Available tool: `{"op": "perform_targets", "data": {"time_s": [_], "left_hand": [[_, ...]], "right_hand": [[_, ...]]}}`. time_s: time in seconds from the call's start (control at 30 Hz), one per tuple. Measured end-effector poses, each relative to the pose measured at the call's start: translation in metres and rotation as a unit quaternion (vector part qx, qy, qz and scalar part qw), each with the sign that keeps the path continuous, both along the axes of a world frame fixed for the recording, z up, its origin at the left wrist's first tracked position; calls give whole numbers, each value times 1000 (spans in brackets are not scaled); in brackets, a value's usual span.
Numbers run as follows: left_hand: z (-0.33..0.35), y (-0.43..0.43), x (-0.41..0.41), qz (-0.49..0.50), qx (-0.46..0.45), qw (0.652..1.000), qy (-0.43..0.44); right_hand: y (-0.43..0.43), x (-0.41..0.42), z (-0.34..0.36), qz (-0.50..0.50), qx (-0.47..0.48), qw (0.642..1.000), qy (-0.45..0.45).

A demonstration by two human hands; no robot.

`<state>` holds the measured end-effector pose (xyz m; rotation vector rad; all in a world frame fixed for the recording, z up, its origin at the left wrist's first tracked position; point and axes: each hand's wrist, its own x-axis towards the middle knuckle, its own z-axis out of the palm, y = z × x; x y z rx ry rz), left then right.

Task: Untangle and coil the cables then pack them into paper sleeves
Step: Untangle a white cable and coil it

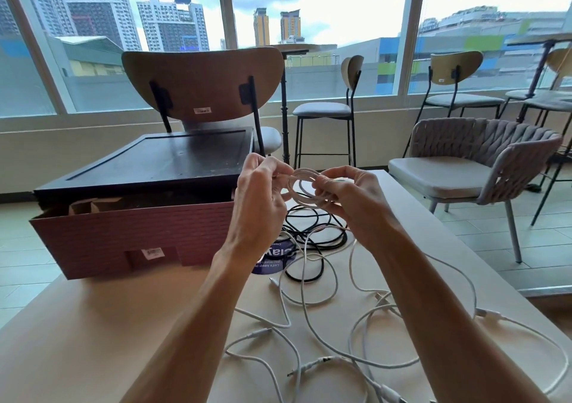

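Both hands are raised above the table, holding a small coil of white cable (301, 186) between them. My left hand (263, 198) pinches the coil's left side with fingers and thumb. My right hand (346, 195) grips its right side, fingers curled round the loops. Below them a tangle of black cable (312, 226) lies on the table, and several loose white cables (356, 325) sprawl across the table toward the near edge. Brown paper sleeves (93, 206) stick up inside the red box (123, 238) at the left.
The beige table (93, 325) holds the red box with a dark lid (154, 161) propped over it. A round blue sticker (272, 258) lies under the cables. Chairs stand beyond: a wooden one (204, 80) behind the box, a woven armchair (476, 161) on the right.
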<state>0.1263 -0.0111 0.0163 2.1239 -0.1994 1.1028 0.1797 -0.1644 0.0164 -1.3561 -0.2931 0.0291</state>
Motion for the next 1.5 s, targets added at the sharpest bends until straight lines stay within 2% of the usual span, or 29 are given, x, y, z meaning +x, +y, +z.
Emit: {"op": "perform_targets", "data": {"time_s": [0.1, 0.2, 0.33, 0.53, 0.63, 0.8, 1.1, 1.27, 1.37, 1.5], "left_hand": [[-5, 3, 5, -30, -36, 999, 23], [-6, 9, 7, -67, -74, 991, 91], [0, 6, 5, -164, -201, 946, 193], [0, 12, 2, -168, -284, 920, 213], [3, 16, 0, -194, -339, 895, 215], [16, 25, -17, -209, -321, 895, 230], [11, 74, -96, -196, -429, 827, 304], [-25, 111, -136, -134, -443, 822, 333], [-50, 133, -157, -96, -458, 804, 367], [-65, 149, -178, -37, -454, 800, 390]], "right_hand": [[-4, 3, -1, 30, -2, 1000, -5], [-7, 6, -2, 60, 18, 998, -17], [-2, 4, -2, 69, 26, 997, -33], [3, 2, -6, 39, -95, 992, -67], [2, 3, -5, 35, -97, 991, -85], [-2, -3, 8, 88, -104, 985, -105], [42, -63, -2, 146, -141, 975, -95], [83, -99, -31, 158, -198, 964, -76], [110, -116, -53, 152, -272, 944, -114], [135, -142, -60, 123, -391, 886, -217]]}}
